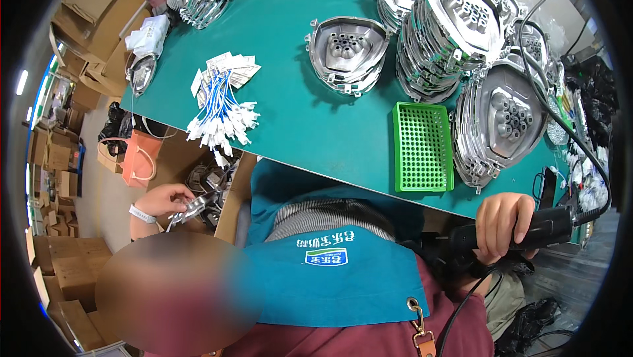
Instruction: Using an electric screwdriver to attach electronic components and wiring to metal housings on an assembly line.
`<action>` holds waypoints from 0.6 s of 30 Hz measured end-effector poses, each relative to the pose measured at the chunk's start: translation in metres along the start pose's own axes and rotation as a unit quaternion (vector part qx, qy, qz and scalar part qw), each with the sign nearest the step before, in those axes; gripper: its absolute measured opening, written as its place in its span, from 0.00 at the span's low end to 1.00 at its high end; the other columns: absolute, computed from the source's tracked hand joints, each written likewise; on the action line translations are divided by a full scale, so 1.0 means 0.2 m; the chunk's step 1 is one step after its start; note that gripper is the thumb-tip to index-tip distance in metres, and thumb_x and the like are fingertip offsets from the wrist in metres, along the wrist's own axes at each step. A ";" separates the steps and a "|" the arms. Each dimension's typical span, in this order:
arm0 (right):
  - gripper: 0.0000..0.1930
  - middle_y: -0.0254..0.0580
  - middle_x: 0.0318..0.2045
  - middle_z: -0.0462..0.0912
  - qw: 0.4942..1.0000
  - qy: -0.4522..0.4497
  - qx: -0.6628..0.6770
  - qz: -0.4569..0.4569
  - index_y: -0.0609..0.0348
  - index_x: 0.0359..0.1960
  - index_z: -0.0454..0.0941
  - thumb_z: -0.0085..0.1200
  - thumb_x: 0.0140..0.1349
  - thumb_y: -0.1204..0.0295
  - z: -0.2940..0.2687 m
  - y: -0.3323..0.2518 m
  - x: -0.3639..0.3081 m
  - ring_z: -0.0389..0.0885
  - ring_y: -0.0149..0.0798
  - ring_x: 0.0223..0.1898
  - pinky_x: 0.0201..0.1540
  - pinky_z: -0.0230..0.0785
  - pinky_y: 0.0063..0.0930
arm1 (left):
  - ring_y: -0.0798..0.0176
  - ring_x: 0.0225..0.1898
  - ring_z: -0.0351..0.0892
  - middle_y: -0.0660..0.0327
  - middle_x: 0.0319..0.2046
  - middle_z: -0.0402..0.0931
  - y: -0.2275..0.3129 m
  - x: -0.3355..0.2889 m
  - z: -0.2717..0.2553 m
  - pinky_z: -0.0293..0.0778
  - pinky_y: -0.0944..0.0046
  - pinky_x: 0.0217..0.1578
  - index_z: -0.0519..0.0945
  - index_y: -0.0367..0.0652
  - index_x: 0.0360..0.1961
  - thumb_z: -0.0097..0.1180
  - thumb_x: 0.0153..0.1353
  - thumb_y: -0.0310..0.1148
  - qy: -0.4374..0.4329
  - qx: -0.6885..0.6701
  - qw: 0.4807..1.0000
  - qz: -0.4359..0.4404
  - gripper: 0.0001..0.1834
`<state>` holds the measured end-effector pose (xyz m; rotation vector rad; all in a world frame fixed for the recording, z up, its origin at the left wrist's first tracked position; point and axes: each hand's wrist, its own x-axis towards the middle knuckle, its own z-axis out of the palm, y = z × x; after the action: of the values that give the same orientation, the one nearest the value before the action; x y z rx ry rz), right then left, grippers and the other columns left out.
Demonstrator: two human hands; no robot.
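Note:
Off the table's front edge at the left, my left hand (165, 200) pinches a shiny silver metal part (192, 208) with a pale wire hanging from it. It is over a cardboard box (235, 207) that has more metal parts inside. My right hand (504, 225), at the lower right, wraps its fingers round a black corded electric screwdriver (552, 226). The tool lies roughly level, its narrow end toward my apron. Its tip is hard to make out.
The green table (283, 87) carries a small stack of metal housings (348, 54), taller stacks (448, 34) at the right, and a green perforated tray (397, 152). White-and-blue connector wires (224, 110) lie at the left. A black cable (580, 143) loops down the right side.

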<state>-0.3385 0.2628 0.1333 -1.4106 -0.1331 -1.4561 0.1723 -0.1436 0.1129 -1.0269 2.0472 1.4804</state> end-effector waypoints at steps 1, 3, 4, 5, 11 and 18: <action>0.20 0.50 0.22 0.78 1.000 0.009 -0.004 0.000 0.67 0.38 0.68 0.64 0.49 0.70 0.00 -0.01 -0.01 0.79 0.43 0.21 0.25 0.76 0.36 | 0.71 0.35 0.74 0.63 0.33 0.78 -0.21 0.02 -0.05 0.71 0.69 0.39 0.78 0.36 0.44 0.61 0.55 0.30 0.018 -0.030 0.998 -0.053 0.16; 0.20 0.50 0.22 0.78 1.000 0.014 0.003 -0.010 0.67 0.38 0.69 0.64 0.49 0.70 -0.01 -0.01 -0.03 0.79 0.43 0.21 0.25 0.76 0.36 | 0.71 0.31 0.74 0.64 0.33 0.79 -0.73 0.03 -0.14 0.71 0.69 0.34 0.80 0.37 0.42 0.59 0.56 0.31 0.056 0.066 0.989 -0.121 0.14; 0.20 0.50 0.22 0.78 0.999 0.030 0.003 -0.010 0.67 0.37 0.69 0.65 0.48 0.70 -0.01 0.00 -0.04 0.79 0.43 0.21 0.25 0.76 0.36 | 0.69 0.29 0.75 0.64 0.28 0.79 -0.80 0.07 -0.13 0.72 0.67 0.32 0.82 0.38 0.37 0.59 0.56 0.33 0.080 0.091 0.971 -0.205 0.11; 0.20 0.50 0.22 0.78 0.999 0.029 0.002 -0.015 0.67 0.37 0.69 0.65 0.48 0.70 0.00 -0.01 -0.04 0.79 0.43 0.21 0.25 0.76 0.36 | 0.68 0.27 0.75 0.63 0.25 0.79 -0.93 0.07 -0.11 0.72 0.66 0.31 0.82 0.37 0.35 0.58 0.56 0.34 0.143 0.106 0.958 -0.223 0.11; 0.18 0.51 0.22 0.78 1.000 0.004 0.004 -0.007 0.68 0.38 0.68 0.63 0.53 0.72 0.03 -0.08 -0.11 0.80 0.44 0.23 0.26 0.76 0.37 | 0.64 0.22 0.74 0.57 0.21 0.78 -0.19 0.22 -0.06 0.70 0.64 0.28 0.79 0.34 0.26 0.54 0.58 0.38 0.178 0.290 0.939 -0.054 0.15; 0.18 0.53 0.25 0.78 0.998 -0.057 0.013 -0.014 0.67 0.39 0.66 0.61 0.56 0.71 0.03 -0.14 -0.13 0.81 0.46 0.26 0.30 0.78 0.40 | 0.52 0.37 0.76 0.55 0.32 0.76 1.38 0.16 0.28 0.71 0.58 0.40 0.77 0.40 0.35 0.53 0.56 0.33 0.085 0.387 0.838 0.375 0.09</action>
<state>-0.3614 0.2948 0.1307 -1.4771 -0.2434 -1.3908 -0.0631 -0.0567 0.2438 0.0016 2.9686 0.6287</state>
